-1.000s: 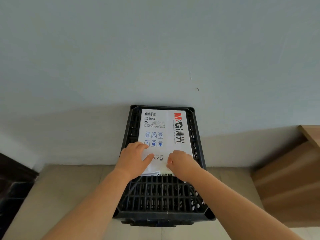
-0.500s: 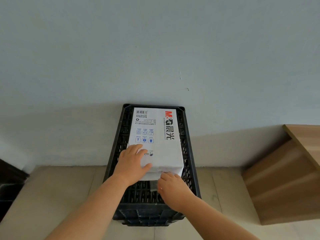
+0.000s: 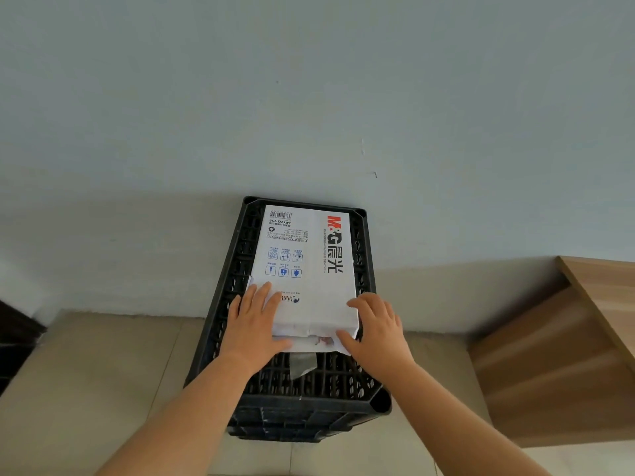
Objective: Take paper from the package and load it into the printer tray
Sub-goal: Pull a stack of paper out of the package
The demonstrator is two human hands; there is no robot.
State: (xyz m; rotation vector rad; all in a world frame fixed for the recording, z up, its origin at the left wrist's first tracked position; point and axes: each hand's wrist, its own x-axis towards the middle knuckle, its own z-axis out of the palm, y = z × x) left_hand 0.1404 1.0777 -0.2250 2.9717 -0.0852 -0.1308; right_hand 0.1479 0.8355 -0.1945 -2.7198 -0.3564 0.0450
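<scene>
Our right hand has shifted to the paper package's near right corner; left hand lies flat on top; both hold it on the black crate.

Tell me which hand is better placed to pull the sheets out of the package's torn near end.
Probably the right hand: its grip already curls around the near right corner of the paper package, beside the torn opening. The left hand lies flat on top, better placed to steady the package on the black crate.
</scene>
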